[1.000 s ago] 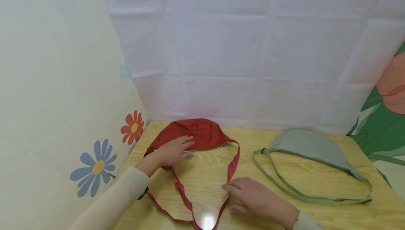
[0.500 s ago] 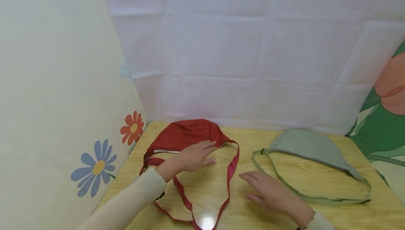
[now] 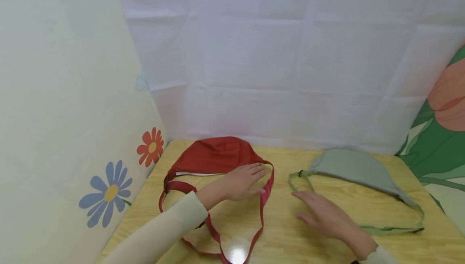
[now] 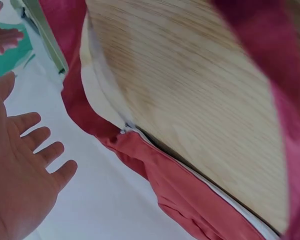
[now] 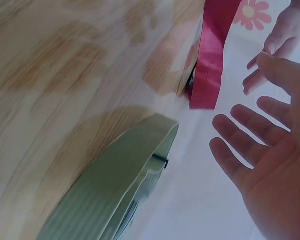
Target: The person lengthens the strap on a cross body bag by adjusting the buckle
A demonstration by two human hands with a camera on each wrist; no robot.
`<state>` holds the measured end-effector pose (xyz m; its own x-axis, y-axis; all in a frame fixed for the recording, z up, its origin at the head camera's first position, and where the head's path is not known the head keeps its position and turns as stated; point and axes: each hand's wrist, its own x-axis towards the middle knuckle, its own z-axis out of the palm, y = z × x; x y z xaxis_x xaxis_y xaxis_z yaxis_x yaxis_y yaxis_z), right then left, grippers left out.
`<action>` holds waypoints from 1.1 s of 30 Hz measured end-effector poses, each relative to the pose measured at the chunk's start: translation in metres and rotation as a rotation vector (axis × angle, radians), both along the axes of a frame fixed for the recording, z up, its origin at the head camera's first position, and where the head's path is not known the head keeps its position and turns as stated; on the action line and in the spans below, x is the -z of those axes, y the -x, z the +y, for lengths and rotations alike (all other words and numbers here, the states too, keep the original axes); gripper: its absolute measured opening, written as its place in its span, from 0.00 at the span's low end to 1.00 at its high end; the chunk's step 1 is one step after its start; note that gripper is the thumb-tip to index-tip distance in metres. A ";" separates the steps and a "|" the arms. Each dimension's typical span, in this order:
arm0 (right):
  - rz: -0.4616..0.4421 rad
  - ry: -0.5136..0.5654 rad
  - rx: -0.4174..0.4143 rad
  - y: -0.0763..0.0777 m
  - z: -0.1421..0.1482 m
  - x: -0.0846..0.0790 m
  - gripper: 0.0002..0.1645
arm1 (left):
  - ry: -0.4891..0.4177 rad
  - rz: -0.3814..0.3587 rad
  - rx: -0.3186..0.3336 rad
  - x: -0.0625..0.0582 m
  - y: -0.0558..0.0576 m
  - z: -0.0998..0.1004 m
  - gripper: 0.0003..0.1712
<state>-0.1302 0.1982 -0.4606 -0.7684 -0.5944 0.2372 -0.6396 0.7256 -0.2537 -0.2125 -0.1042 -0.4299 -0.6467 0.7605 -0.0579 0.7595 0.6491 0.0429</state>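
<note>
A red waist bag (image 3: 218,155) lies at the table's back left, its strap looping toward the front edge. Over the right part of that loop hovers my left hand (image 3: 241,183), fingers extended and holding nothing; the left wrist view shows its spread fingers (image 4: 37,135) apart from the bag's zipper (image 4: 127,129). To the right lies a grey-green waist bag (image 3: 354,169) with a green strap (image 5: 105,185). Above the left side of this strap is my right hand (image 3: 327,217), its fingers relaxed and holding nothing. The right hand hides part of the green strap.
The wooden table (image 3: 279,239) meets a white cloth backdrop (image 3: 247,54) behind both bags. On the left stands a pale wall with a blue flower (image 3: 109,193) and a red flower (image 3: 150,147) printed on it. A large printed tulip (image 3: 450,98) is at the right.
My left hand has moved right, from over the red bag's body to over its strap loop. My right hand has left the red strap and shifted right to the green one. Both bags stay in place.
</note>
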 end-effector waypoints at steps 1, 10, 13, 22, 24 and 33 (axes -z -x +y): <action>0.012 0.004 0.013 0.000 0.002 0.000 0.33 | 0.005 0.026 0.014 0.001 0.001 0.003 0.40; 0.060 0.054 0.064 -0.005 0.027 0.001 0.35 | 0.019 0.026 0.040 0.005 -0.002 0.034 0.38; 0.090 0.073 0.076 -0.006 0.036 0.001 0.35 | 0.031 0.033 0.057 0.005 -0.001 0.044 0.39; 0.076 0.091 0.086 -0.010 0.053 0.007 0.37 | 0.072 0.019 0.066 0.012 0.000 0.063 0.41; 0.056 0.100 0.101 -0.012 0.059 0.006 0.36 | 0.077 0.026 0.073 0.013 0.000 0.068 0.41; 0.011 0.118 0.116 -0.004 0.080 -0.003 0.36 | 0.121 0.081 0.110 0.007 0.016 0.089 0.42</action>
<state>-0.1258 0.2786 -0.4577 -0.8272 -0.4694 0.3089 -0.5565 0.7603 -0.3349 -0.2285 -0.0151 -0.4372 -0.5664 0.8175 -0.1045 0.8239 0.5586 -0.0953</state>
